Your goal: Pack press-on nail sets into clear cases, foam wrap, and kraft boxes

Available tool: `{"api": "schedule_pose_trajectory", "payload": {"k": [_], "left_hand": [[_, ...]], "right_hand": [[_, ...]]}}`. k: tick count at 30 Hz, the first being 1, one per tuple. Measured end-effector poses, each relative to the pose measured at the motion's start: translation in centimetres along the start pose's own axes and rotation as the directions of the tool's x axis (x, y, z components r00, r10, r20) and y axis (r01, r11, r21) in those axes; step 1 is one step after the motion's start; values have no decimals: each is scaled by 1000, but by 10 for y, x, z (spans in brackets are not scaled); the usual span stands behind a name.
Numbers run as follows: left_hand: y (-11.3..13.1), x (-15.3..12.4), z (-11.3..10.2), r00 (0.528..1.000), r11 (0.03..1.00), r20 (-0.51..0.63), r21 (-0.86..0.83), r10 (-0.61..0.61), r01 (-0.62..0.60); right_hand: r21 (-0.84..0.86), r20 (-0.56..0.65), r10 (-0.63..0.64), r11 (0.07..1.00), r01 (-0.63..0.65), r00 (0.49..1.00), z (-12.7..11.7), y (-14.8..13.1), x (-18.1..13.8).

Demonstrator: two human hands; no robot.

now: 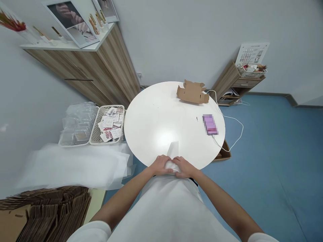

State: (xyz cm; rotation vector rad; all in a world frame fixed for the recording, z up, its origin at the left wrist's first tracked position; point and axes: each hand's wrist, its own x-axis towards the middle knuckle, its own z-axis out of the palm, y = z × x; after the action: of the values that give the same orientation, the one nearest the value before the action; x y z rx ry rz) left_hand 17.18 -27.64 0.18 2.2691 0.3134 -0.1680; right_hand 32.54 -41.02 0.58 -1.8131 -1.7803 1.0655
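Both hands meet at the near edge of the round white table (pixel 148 117). Between them is a small bundle in a white wrapping sheet (pixel 172 165); what lies inside it is hidden. My left hand (pixel 160 165) grips the bundle from the left, fingers curved over its top. From the right, my right hand (pixel 184 167) holds it with thumb and fingers bent around the side. A loose white tail of the sheet (pixel 174 149) sticks out past the fingers onto the tabletop.
An unfolded cardboard box (pixel 193 92) lies at the table's far side, and a blurred purple phone (pixel 210 124) with a white cable at the right. Left stand a basket of cards (pixel 94 134), clear plastic boxes (pixel 78 121), white sheets (pixel 80 164) and flattened cartons (pixel 55 211).
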Motion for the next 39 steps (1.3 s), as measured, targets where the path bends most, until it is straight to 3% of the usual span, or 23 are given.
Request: {"api": "schedule_pose_trajectory", "payload": {"k": [4, 8, 11, 13, 18, 25, 30, 32, 35, 39], "left_hand": [[-5, -2, 4, 999, 992, -22, -120, -46, 43], [-15, 18, 4, 960, 922, -56, -301, -274, 245], [-21, 30, 4, 923, 836, -39, -441, -382, 327], [-23, 34, 4, 894, 788, -33, -489, -446, 375], [-24, 37, 10, 820, 709, -61, -541, -570, 452], [-21, 38, 13, 763, 749, -208, -461, -612, 476], [-16, 37, 11, 747, 764, -225, -374, -625, 526], [-15, 38, 10, 705, 738, -237, -330, -668, 588], [-13, 38, 10, 655, 711, -279, -309, -702, 631], [-9, 39, 10, 676, 715, -272, -431, -685, 551]], "right_hand": [[262, 43, 190, 945, -194, 981, -5, 8, 6], [590, 155, 372, 708, -388, 915, -18, 22, 26], [666, 154, 454, 609, -432, 878, -20, 25, 36], [680, 104, 513, 588, -437, 852, -17, 24, 39], [663, -81, 688, 578, -476, 721, -3, 19, 43], [549, -241, 740, 637, -541, 628, 12, 13, 48], [364, -414, 710, 703, -611, 570, 14, 15, 43], [341, -433, 702, 708, -618, 566, 11, 17, 41], [319, -420, 665, 745, -586, 617, 6, 20, 40], [308, -353, 630, 777, -550, 692, 0, 20, 43]]}}
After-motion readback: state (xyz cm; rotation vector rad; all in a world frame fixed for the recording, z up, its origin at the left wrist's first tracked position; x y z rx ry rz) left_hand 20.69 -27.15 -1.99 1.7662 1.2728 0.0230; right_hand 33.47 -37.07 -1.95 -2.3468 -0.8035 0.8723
